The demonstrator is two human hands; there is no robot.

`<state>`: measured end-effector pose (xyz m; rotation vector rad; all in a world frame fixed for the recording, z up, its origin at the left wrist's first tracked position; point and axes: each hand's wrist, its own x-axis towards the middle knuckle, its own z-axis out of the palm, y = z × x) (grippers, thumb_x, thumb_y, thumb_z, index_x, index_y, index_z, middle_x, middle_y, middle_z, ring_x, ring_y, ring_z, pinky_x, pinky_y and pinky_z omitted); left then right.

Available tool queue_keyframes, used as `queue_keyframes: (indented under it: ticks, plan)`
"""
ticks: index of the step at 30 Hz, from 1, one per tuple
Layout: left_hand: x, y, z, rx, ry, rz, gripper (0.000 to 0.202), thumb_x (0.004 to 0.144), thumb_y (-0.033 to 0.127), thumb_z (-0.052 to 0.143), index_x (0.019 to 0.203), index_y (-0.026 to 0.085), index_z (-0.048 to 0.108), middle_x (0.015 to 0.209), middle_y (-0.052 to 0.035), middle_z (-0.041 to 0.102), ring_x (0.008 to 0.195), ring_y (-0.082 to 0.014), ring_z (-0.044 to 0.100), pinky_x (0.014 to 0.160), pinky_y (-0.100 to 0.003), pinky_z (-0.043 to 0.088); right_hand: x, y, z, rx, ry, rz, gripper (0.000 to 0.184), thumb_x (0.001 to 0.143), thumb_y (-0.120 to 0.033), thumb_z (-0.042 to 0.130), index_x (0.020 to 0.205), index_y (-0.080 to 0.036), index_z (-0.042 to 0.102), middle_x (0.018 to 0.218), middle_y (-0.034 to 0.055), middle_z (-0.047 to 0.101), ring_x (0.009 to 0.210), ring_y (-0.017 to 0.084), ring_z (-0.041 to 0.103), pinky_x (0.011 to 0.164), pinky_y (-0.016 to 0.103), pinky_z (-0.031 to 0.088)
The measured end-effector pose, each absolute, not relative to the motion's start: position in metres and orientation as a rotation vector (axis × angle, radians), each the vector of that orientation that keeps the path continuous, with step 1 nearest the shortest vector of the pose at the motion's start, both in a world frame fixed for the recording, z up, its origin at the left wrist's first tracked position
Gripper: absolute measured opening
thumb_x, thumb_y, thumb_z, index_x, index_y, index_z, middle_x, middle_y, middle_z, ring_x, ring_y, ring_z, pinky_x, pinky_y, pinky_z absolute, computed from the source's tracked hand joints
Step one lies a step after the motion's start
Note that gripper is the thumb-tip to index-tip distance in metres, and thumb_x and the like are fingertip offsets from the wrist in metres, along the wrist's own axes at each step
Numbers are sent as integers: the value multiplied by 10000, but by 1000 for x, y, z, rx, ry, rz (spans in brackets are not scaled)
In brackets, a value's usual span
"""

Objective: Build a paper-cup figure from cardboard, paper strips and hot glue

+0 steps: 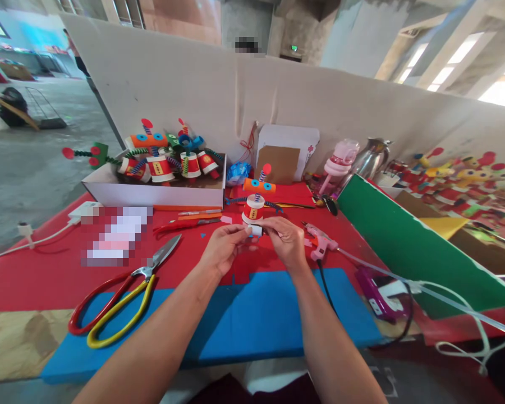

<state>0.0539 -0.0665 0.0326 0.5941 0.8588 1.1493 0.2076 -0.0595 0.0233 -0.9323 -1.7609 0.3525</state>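
Note:
My left hand (223, 247) and my right hand (287, 240) meet over the red table cover, fingers pinched together on a small white piece (256, 229) held between them. Just behind it stands a paper-cup robot (255, 199) with a red and white cup body, an orange head with blue eyes and a red ball on a spring. A pink glue gun (322, 242) lies right beside my right hand. Under my wrists lies a blue foam sheet (252, 320).
Large scissors (122, 300) with red and yellow handles lie at the left. A white box (155, 193) holds several finished cup robots. A green foam sheet (408, 247), a purple stapler (376, 294), a pink bottle (340, 160), a metal kettle (368, 157) and white cables (458, 314) fill the right side.

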Motion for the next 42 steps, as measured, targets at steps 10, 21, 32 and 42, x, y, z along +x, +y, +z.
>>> queue_keyframes:
  ticks: [10, 21, 32, 42]
  plan:
    - [51, -59, 23, 602, 847, 1100, 81, 683, 98, 770, 671, 87, 691, 661, -67, 703, 619, -150, 676, 717, -307, 593, 212, -62, 24, -978, -1905, 293, 341, 880, -113, 481, 975, -298, 751, 994, 17, 744, 935, 183, 682, 875, 329, 536]
    - [45, -58, 33, 516, 829, 1012, 132, 773, 78, 610, 681, 87, 703, 704, -96, 731, 636, -156, 685, 684, -274, 597, 213, -62, 26, -926, -1948, 185, 354, 866, -95, 460, 969, -278, 745, 978, 34, 747, 921, 182, 684, 847, 335, 546]
    - [42, -56, 32, 683, 876, 1331, 188, 564, 219, 818, 659, 121, 690, 664, -52, 713, 602, -159, 669, 684, -305, 575, 204, -61, 26, -990, -1430, 654, 185, 861, -326, 571, 983, -245, 685, 887, 29, 675, 679, 134, 613, 666, 275, 523]
    - [52, -58, 20, 972, 948, 1560, 280, 560, 394, 815, 675, 158, 716, 829, -28, 680, 716, -172, 650, 763, -355, 555, 188, -61, 20, -891, -913, 1435, 339, 582, -462, 803, 719, -175, 687, 615, -29, 580, 480, 61, 457, 431, 184, 397]
